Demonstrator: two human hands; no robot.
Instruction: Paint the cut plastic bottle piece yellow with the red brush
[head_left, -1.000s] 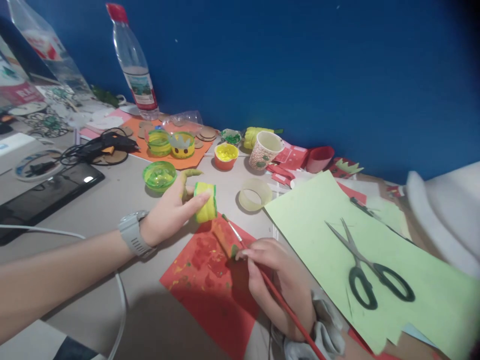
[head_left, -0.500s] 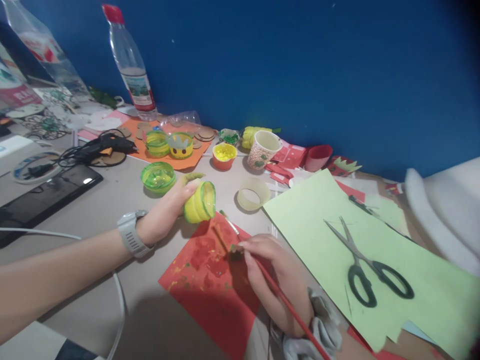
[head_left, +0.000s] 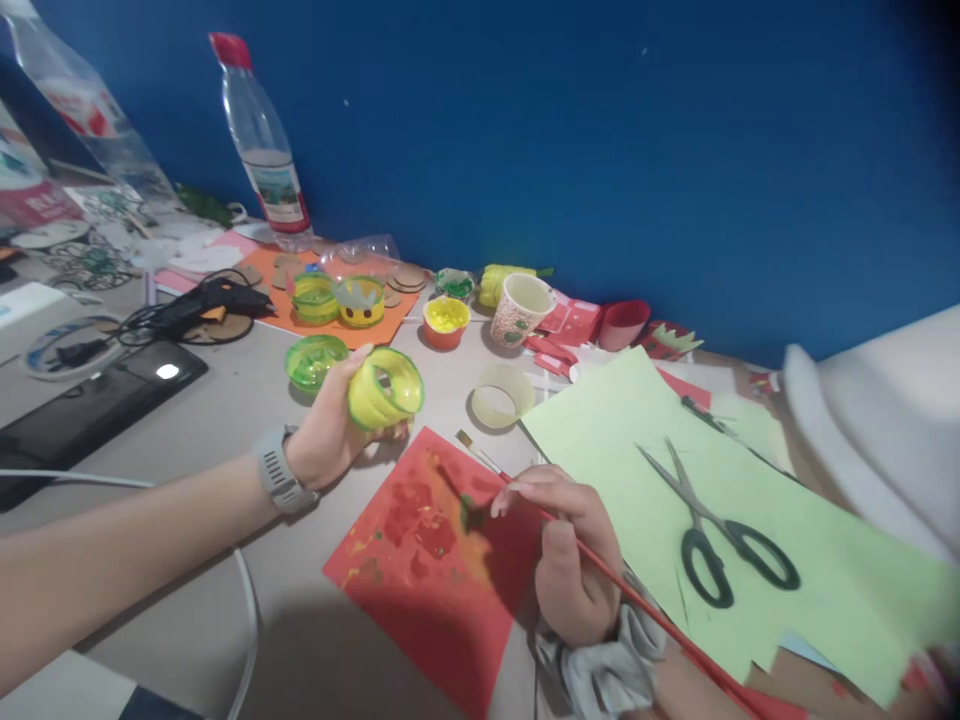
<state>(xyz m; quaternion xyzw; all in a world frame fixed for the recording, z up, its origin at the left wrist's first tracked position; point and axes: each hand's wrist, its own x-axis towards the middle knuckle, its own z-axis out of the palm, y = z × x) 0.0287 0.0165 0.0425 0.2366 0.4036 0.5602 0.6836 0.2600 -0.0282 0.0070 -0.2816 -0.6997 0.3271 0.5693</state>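
My left hand [head_left: 335, 425], with a grey watch at the wrist, is wrapped round a yellow ring-shaped piece [head_left: 375, 395] with green rims, its opening tilted up towards me. A long red-handled paintbrush [head_left: 622, 582] is pinched in my right hand [head_left: 574, 545], its bristle tip up and left of the fingers, apart from the yellow piece. Below both hands lies a red sheet [head_left: 427, 560] marked with paint smears. Just behind my left hand sits a green painted bowl-like piece [head_left: 311, 362].
Black-handled scissors [head_left: 701, 530] lie on light green paper [head_left: 600, 430]. Further back are a yellow paint cup [head_left: 442, 335], a paper cup [head_left: 510, 325], a tape roll [head_left: 484, 398] and an upright bottle [head_left: 274, 190]. At left are a black phone-like device [head_left: 97, 415] and cables.
My left hand has turned the yellow piece so its opening faces more towards me. My right hand and the brush have shifted right, with the brush at a flatter angle.
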